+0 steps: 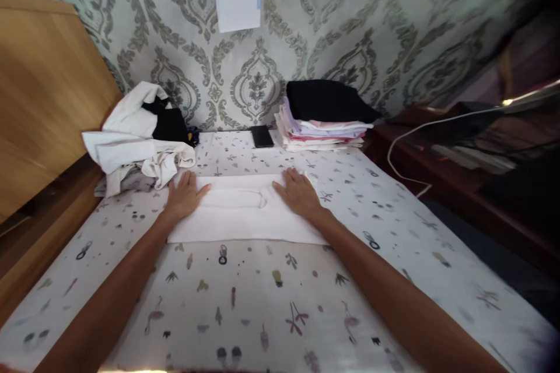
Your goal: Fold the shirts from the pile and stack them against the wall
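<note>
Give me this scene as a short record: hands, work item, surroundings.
left_hand: left hand open, palm down on the cloth's left end
right_hand: right hand open, palm down near its right end
work_item: white cloth, flat on patterned sheet
left_side: loose clothes pile
back: dark flat object
back_right: folded stack, black piece on top

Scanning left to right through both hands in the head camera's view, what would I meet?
Wooden furniture → heap of crumpled clothes → left hand → folded white cloth → right hand → white cable.
</note>
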{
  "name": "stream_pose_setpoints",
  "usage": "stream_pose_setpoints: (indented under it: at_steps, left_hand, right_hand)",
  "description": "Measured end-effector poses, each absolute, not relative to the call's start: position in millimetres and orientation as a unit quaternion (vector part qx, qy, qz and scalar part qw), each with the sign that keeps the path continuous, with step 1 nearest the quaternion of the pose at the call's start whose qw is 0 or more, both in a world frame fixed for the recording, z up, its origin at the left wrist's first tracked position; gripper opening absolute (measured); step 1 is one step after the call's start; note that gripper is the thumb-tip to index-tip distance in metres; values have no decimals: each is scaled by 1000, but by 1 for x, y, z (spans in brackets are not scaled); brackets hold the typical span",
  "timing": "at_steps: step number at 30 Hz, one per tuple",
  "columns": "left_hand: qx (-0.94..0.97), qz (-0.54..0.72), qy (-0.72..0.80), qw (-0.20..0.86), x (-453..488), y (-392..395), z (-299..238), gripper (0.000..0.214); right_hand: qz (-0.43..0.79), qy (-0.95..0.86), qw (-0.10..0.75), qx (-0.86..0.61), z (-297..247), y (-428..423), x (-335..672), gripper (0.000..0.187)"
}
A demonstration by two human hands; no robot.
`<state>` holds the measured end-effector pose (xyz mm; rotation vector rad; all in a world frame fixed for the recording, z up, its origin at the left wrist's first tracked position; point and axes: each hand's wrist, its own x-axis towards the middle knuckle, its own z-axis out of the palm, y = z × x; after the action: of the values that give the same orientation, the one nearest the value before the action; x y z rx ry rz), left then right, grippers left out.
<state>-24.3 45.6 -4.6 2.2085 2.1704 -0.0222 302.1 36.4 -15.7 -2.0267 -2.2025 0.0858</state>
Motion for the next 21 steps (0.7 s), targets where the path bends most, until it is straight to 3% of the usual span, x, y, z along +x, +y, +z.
stream_pose_setpoints:
  at_steps: [6,11,21]
  left_hand:
    - [718,38,695,13,-28,46,-8,73]
    - [722,47,691,16,-28,46,-4,72]
    - [725,102,680,36,-32,50,-5,62]
  right_hand:
    - [-13,-801,130,-585,7,-1,266,53]
    - [63,-853,104,-507,13,-37,235,54]
    - [146,-823,120,-536,14,-46,251,60]
